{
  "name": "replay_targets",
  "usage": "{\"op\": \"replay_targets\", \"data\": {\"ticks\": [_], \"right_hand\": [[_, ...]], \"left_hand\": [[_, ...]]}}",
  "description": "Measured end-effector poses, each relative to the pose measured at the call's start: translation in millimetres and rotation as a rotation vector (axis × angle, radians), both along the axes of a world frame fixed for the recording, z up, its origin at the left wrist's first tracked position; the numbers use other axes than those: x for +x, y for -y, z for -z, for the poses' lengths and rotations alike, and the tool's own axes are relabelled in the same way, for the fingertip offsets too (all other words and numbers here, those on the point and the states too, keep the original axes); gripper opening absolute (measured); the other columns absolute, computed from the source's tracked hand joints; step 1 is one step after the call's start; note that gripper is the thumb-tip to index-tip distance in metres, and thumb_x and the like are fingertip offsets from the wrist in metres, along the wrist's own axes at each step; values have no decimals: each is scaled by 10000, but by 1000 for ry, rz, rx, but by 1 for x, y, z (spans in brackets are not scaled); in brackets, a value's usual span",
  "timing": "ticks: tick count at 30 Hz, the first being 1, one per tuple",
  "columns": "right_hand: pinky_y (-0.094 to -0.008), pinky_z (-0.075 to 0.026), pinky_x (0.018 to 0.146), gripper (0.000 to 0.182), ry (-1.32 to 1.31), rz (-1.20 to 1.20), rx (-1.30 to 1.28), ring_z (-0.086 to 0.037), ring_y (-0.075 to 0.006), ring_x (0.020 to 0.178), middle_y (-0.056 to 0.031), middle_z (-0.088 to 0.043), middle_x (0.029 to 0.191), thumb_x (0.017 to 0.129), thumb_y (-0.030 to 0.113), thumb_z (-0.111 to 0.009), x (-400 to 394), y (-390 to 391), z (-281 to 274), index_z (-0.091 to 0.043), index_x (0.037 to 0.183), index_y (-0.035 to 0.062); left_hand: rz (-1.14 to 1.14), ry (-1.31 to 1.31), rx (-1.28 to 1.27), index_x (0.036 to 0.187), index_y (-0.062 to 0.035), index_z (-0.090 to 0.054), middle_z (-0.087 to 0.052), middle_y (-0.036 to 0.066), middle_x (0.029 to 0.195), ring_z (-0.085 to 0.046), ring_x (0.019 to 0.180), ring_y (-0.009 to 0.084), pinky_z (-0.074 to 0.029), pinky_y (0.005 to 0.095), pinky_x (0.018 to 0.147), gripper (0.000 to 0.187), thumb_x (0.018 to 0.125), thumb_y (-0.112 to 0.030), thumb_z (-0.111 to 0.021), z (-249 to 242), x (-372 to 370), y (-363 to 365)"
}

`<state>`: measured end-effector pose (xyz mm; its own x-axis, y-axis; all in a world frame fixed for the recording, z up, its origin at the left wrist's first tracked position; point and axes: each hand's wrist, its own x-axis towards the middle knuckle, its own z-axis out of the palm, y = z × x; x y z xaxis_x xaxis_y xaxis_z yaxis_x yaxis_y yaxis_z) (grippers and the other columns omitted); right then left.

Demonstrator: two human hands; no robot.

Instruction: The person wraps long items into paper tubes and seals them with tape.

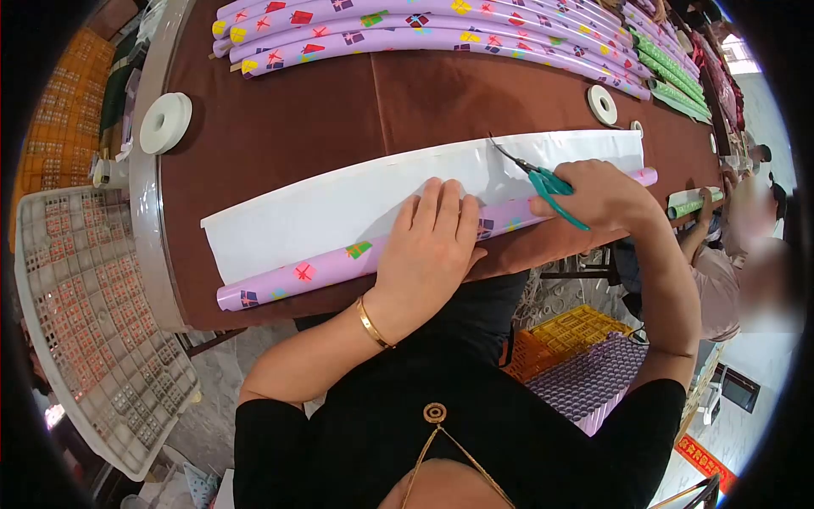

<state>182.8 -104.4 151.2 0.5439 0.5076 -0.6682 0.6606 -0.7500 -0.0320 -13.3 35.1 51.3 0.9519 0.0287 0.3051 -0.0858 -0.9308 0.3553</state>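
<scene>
A roll of purple wrapping paper printed with gift boxes lies along the near table edge, its white underside spread out beyond it. My left hand rests flat on the roll and the white sheet, fingers stretched out. In my right hand is a pair of scissors with teal handles, gripped over the right part of the roll. The dark blades point to the upper left, above the white sheet. My right fingers partly hide the handles.
Several finished purple rolls lie at the table's back, with green rolls at their right. White tape rolls sit on the brown cloth. A plastic crate stands left; a co-worker is at far right.
</scene>
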Motion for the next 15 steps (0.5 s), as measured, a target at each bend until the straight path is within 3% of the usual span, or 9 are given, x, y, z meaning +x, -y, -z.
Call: {"op": "replay_targets", "data": {"ticks": [6,8,9,11,12,14,15], "right_hand": [[-472,-469,728,713,-67,-22,48,-634,-422,786,-263,-643,767,821,665,-601,9,4,4,-692,825,-42],[-438,-453,658,702,-94,90,134,-617,-346,682,-213,-618,703,844,641,-607,13,5,-1,-676,850,-58],[-438,-453,658,702,-93,92,134,-617,-346,682,-213,-618,703,844,641,-607,18,8,0,-676,850,-58],[-363,-432,614,561,-62,218,265,-543,-184,644,-111,-581,688,884,508,-654,29,18,2,-647,951,-49],[-351,-407,588,482,-24,208,405,-513,-143,647,-77,-553,687,909,440,-657,32,25,1,-628,935,-40],[-351,-408,597,444,2,328,395,-512,-152,656,-87,-540,690,914,404,-659,47,37,-5,-620,943,-38],[-368,-417,609,427,179,312,343,-527,-170,666,-106,-550,696,911,385,-666,57,46,-7,-616,954,-37]], "left_hand": [[0,-9,-4,1204,6,-541,-539,189,1256,-501,1202,348,-433,421,983,622,734,-328,-775,-1,0,0],[1,-9,-7,1200,2,-540,-538,189,1251,-501,1202,345,-435,418,981,618,730,-321,-779,-2,0,0],[2,-8,-9,1195,-2,-539,-537,189,1247,-500,1202,343,-437,415,980,614,726,-315,-782,-2,1,0],[4,-15,-25,1191,-7,-538,-536,184,1245,-505,1198,342,-439,414,980,600,728,-300,-781,-4,1,-1],[11,-19,-45,1187,-12,-537,-536,180,1243,-510,1194,341,-440,413,980,586,730,-286,-780,-5,2,-1],[26,-15,-26,1187,-16,-536,-536,171,1251,-515,1196,337,-442,414,979,569,736,-267,-776,-2,3,-1],[13,-24,1,1187,-19,-535,-536,161,1260,-520,1198,333,-443,415,978,553,743,-248,-773,-2,3,-1]]}}
